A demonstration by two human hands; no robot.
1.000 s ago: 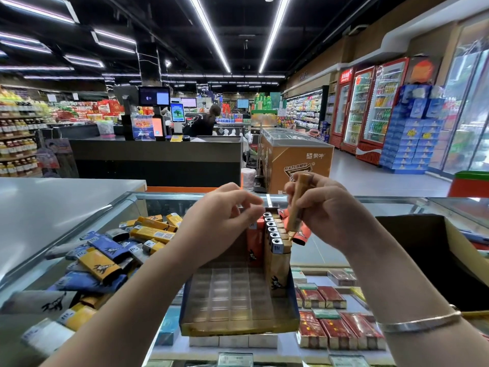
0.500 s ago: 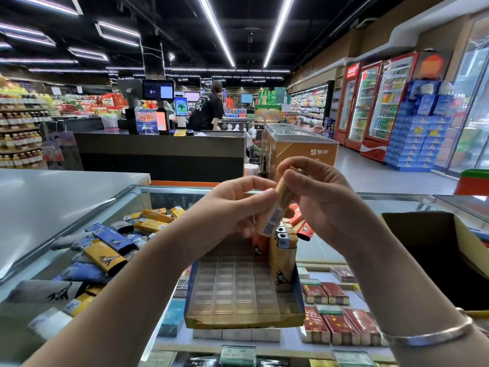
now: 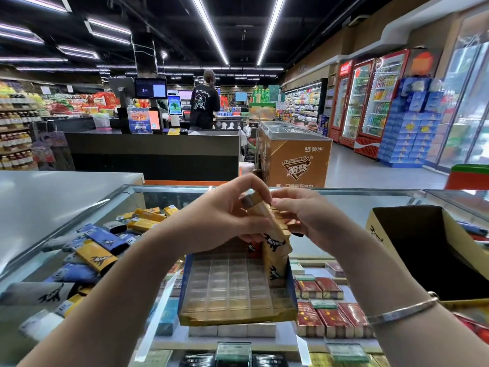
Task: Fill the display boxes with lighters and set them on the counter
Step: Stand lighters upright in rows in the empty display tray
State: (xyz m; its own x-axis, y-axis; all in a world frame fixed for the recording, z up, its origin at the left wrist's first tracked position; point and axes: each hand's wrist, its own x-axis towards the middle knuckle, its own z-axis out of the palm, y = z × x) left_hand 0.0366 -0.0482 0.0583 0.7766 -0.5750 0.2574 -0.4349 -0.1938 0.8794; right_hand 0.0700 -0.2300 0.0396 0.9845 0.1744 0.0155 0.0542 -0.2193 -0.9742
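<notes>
Left hand and right hand pinched together on one tan lighter, tilted over the filled right-hand column of the display box on the glass counter; loose lighters heaped at left; open carton at right; behind, cashier's back

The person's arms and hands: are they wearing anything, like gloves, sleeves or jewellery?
No gloves and no sleeves in view: both forearms are bare. The left hand shows nothing on it. Below the right hand, a thin metal bangle circles the wrist.
</notes>
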